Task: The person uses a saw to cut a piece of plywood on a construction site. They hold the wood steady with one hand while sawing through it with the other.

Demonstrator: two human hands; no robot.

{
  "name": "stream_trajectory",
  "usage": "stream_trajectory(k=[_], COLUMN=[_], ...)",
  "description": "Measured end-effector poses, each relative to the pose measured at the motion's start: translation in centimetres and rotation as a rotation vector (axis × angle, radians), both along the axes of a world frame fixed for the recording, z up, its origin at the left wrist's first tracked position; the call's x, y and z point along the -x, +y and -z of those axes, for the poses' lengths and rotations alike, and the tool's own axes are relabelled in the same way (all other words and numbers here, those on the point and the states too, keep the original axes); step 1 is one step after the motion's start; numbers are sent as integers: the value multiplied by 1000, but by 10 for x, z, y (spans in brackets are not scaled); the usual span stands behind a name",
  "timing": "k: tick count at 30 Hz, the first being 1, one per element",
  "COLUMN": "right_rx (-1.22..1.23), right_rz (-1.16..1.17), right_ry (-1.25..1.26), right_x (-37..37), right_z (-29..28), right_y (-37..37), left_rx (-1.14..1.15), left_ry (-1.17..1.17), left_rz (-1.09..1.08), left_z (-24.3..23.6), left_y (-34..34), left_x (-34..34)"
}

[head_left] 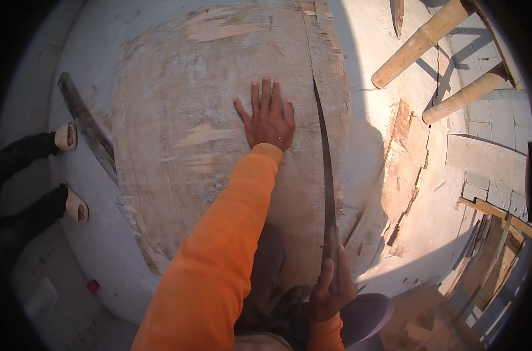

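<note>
Left hand [269,120] lies spread flat mid-frame on the plywood sheet [201,134]; right hand [331,289], grip closed around the handsaw [326,175], should keep strokes straight along the right-side cut.

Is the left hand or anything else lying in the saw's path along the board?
Nothing visible does. The left hand lies flat on the board, left of the saw and apart from it. The right hand grips the saw's handle.
</note>
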State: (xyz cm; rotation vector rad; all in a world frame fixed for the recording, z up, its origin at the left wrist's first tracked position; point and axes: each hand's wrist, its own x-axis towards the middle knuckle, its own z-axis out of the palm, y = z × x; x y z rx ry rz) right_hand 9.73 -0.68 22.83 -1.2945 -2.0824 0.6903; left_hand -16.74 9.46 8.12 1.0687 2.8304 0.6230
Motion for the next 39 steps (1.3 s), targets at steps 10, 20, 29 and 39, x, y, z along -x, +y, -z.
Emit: stream_trajectory(k=[10, 20, 29, 39], right_rx=[99, 135, 95, 34], right_rz=[-28, -28, 28, -2], right_ry=[3, 104, -19, -68], right_x=[53, 107, 35, 5], right_z=[12, 38, 10, -8], right_y=[45, 112, 24, -10], left_rx=[49, 9, -13, 28], left_ry=[20, 7, 28, -1], left_rz=[-14, 2, 1, -8], left_z=[8, 2, 8, 0], left_y=[-10, 2, -5, -5], left_x=[7, -5, -1, 3])
